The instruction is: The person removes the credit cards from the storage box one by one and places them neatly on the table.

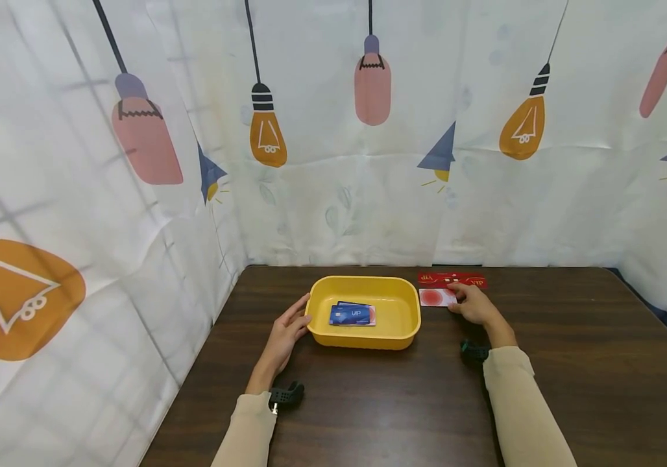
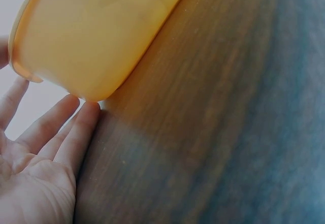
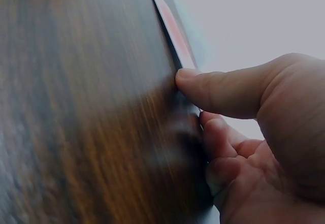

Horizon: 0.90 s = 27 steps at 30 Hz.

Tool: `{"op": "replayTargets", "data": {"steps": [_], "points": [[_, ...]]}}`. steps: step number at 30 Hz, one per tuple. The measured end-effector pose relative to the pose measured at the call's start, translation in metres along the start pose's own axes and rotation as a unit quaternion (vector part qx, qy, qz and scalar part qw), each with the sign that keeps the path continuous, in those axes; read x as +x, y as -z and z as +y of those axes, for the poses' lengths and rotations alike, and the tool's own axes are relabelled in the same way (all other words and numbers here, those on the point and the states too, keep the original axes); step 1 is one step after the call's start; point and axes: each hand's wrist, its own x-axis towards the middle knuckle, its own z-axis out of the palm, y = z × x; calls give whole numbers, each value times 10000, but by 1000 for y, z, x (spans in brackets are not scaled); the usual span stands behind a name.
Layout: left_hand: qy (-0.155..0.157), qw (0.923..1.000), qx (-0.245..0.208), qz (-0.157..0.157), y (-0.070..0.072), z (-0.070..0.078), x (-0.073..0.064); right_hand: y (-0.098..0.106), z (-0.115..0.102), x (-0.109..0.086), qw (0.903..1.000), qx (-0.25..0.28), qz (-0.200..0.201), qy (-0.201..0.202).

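Note:
A yellow plastic basin stands on the table, holding a small pile of cards; a blue VIP card lies on top. My left hand touches the basin's left side with extended fingers; in the left wrist view the fingertips meet its outer wall. To the right of the basin, my right hand pinches the right end of a white card with a red circle. The right wrist view shows this card edge-on, its near end at the thumb.
Behind the white card lies a red strip with VIP lettering, partly covered by the right fingers. The dark wooden table reaches back to a patterned white curtain. Each wrist wears a dark band.

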Motion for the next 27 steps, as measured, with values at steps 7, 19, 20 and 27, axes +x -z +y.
{"op": "replayTargets", "data": {"steps": [7,19,20,27], "points": [[-15,10000,-30,21,1,-2,0,-3,0,1,9999,-123,54,18],[-28,10000,-77,54,0,-3,0,-4,-4,0,9999,-85,103,-55],[-33,10000,-68,52,0,-3,0,-4,-4,0,9999,-65,100,-90],[-36,9999,-75,58,1,-2,0,-3,-6,1,9997,-90,142,-155]]}}
